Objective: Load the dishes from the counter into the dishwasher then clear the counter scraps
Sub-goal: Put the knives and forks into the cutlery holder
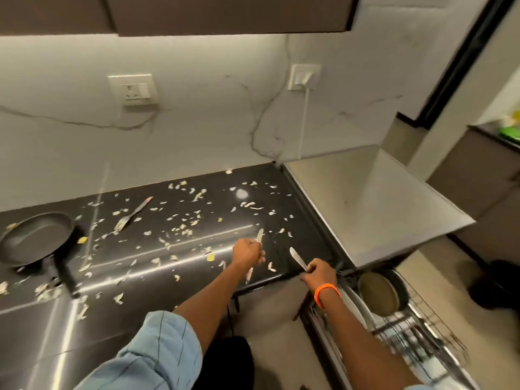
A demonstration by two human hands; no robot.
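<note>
Two thin, flat metal knives, one gripped in the left hand [247,253] with fingers curled round its middle, blade [259,235] pointing far, the other [297,258] clamped in the right hand [319,273] near the counter [197,220] edge, probably bound for the dishwasher rack [416,330] at right. Left on the glossy black top: dark round pan [36,237], fork [133,213], pale scraps [183,229] everywhere.

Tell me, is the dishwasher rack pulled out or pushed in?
Pulled out: the rack sits exposed below the counter edge, a round pan standing in it.
</note>
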